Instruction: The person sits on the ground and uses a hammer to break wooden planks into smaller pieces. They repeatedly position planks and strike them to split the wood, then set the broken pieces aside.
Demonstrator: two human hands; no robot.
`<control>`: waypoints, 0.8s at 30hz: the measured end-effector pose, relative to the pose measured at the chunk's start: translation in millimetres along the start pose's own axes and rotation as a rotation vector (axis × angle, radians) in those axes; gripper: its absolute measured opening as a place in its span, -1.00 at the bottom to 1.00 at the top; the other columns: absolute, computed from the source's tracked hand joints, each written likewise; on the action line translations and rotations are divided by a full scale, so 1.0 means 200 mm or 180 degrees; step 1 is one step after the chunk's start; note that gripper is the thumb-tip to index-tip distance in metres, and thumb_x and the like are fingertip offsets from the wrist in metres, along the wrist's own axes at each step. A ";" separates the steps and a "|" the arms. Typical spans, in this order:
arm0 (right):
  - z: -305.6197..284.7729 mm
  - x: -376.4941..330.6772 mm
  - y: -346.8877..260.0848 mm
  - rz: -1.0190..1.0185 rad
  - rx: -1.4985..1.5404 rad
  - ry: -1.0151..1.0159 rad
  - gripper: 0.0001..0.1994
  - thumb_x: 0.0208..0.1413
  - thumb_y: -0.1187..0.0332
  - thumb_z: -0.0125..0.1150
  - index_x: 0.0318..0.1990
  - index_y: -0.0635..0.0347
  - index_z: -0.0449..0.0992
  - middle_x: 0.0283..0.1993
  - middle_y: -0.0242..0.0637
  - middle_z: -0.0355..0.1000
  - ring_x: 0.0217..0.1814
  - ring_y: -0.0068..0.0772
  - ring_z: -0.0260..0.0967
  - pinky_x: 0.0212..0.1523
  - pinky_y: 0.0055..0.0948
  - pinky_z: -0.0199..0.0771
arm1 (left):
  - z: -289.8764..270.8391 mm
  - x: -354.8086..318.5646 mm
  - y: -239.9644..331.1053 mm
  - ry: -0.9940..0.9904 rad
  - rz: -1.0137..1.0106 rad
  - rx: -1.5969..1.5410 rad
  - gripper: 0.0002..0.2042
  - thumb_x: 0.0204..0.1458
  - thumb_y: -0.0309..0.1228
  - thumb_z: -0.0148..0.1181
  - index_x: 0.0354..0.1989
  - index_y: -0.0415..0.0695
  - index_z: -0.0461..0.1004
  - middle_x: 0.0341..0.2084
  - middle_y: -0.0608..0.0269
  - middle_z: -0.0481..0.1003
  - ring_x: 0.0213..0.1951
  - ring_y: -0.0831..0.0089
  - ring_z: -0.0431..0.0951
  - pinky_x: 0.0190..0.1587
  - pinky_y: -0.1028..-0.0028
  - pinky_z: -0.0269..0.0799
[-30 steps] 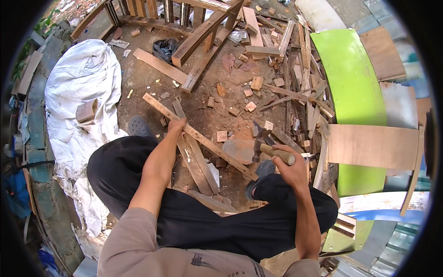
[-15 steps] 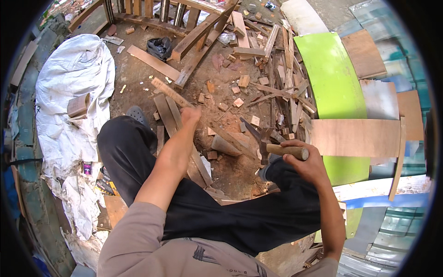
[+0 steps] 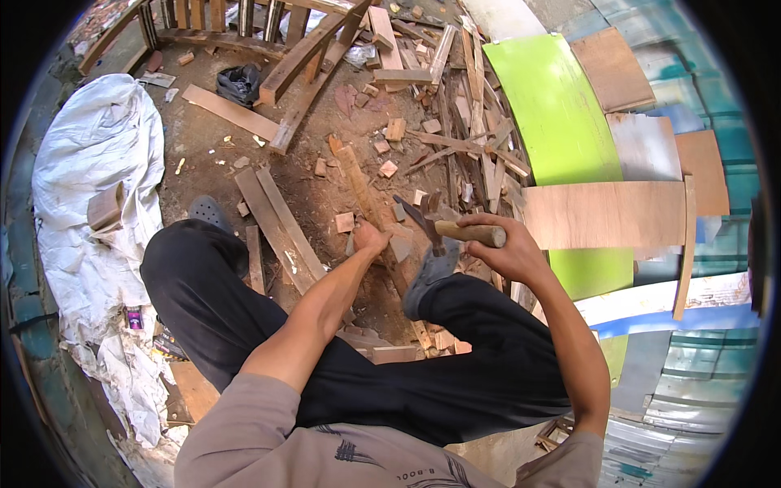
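Note:
My left hand point(image 3: 373, 238) is closed around a long narrow wooden strip point(image 3: 354, 179). The strip slants from the dirt floor ahead down toward my right foot. In my right hand point(image 3: 512, 250) is a hammer, gripped by its thick round wooden handle point(image 3: 472, 233). Its dark metal head point(image 3: 421, 218) hangs just above my grey clog point(image 3: 434, 272), to the right of the strip. Small wood blocks point(image 3: 345, 222) lie around my left hand. Two longer planks point(image 3: 281, 224) rest side by side to the left of it.
A wooden frame point(image 3: 305, 57) stands at the back, with a black plastic bag point(image 3: 238, 84) beside it. Scrap wood point(image 3: 480, 122) is heaped right of centre. Farther right lie a green panel point(image 3: 561, 114) and a plywood sheet point(image 3: 606, 213). White sheeting point(image 3: 98, 154) covers the left side.
My left hand has come right and nearer with the wooden strip, which now lies between my legs. The hammer has shifted slightly left and up. My right foot shows more, and the view has moved.

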State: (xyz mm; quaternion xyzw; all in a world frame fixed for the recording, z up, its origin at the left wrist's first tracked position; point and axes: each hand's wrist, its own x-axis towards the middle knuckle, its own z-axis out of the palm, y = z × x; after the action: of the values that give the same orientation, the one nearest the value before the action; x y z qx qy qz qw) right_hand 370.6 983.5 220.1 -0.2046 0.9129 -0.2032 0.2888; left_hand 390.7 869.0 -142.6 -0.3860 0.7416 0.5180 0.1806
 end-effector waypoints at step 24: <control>0.58 0.80 0.36 0.0040 -0.0133 -0.1447 -0.66 -0.22 0.25 0.27 -0.22 0.17 0.63 -0.31 -0.10 0.58 -0.21 -0.17 0.53 -0.12 -0.29 0.48 | -0.07 0.24 -0.43 0.0107 0.1071 -0.0950 -0.61 0.11 -0.19 0.04 0.01 -0.15 0.53 -0.13 0.00 0.58 -0.05 0.08 0.57 0.05 0.29 0.41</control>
State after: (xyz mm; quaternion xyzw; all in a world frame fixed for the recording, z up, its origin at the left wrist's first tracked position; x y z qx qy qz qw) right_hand 302.8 934.9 26.3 -0.2453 0.8296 -0.1311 0.4841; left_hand 427.6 824.4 -223.1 -0.2878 0.7137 0.6383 0.0202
